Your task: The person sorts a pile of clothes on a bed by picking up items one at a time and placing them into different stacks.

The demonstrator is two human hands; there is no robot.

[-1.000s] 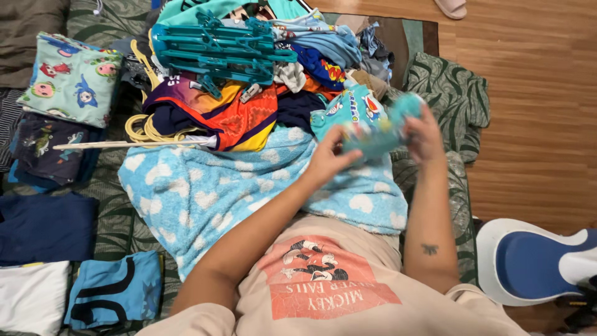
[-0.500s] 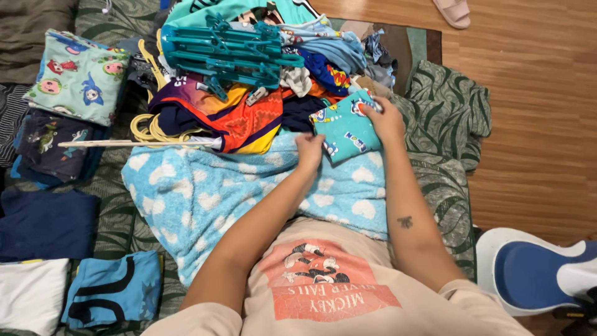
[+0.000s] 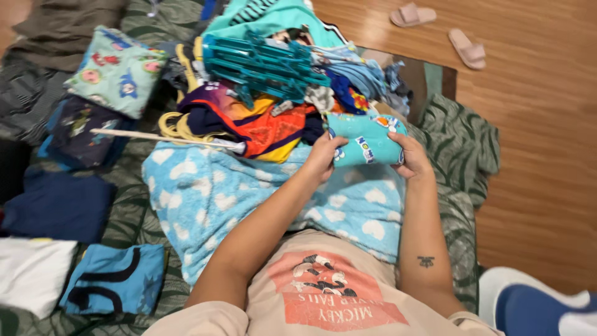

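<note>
Hands, left (image 3: pixel 323 158) and right (image 3: pixel 411 158), grip pinching folded teal garment (image 3: pixel 367 140) (long axis left-right).

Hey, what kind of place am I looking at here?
Most likely a room at home, with laundry being sorted on the floor. Folded clothes lie on a green leaf-print mat, teal hangers top an unsorted heap, and slippers sit on the wooden floor.

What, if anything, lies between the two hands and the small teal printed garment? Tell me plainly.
Nothing visible does. The left hand and the right hand already grip the teal printed garment at its two ends, bare fingers on the cloth. It is held just above the blue cloud-print towel, in front of the heap of clothes.
</note>
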